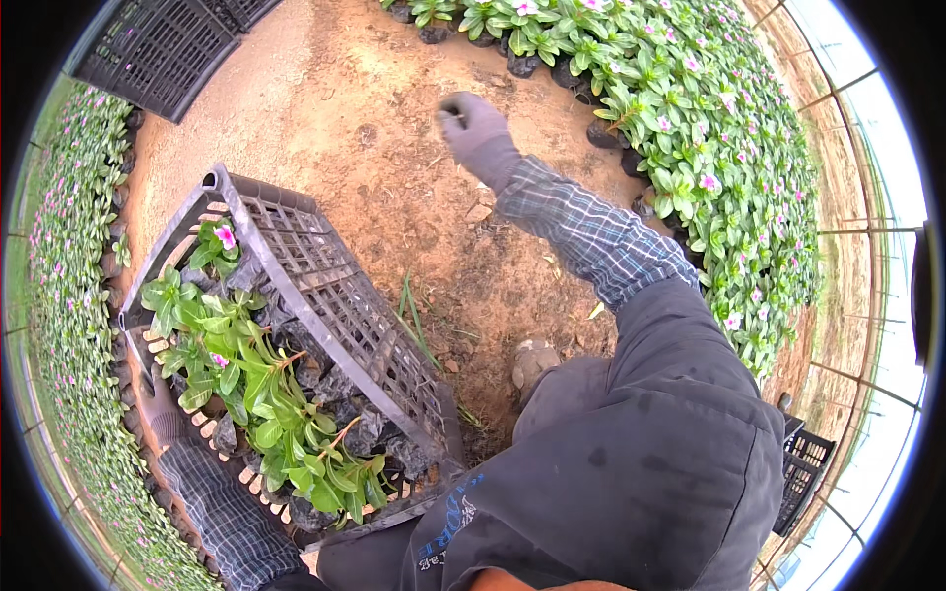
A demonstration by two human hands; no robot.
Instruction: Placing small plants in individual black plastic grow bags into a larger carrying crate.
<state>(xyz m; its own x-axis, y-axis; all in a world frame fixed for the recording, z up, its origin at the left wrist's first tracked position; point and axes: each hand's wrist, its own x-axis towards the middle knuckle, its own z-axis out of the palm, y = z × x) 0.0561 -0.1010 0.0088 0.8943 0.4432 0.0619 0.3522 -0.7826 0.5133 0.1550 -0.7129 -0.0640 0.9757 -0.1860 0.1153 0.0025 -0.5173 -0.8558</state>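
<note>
A black slatted plastic crate, tilted, rests against my body at the lower left. In it lie several potted flowering plants in black plastic bags, a few with pink blooms. My gloved left hand is at the crate's left side; the fingers look hooked at its edge, partly hidden by the slats. Reaching out over the bare soil, my gloved right hand has curled fingers and holds nothing that shows. It is apart from the crate and from the bed of pink-flowered plants at the right.
Another bed of pink-flowered plants runs along the left. Black crates stand at the upper left, and one more crate is at the lower right. Reddish soil with small stones lies between the beds. My shoe is on the ground.
</note>
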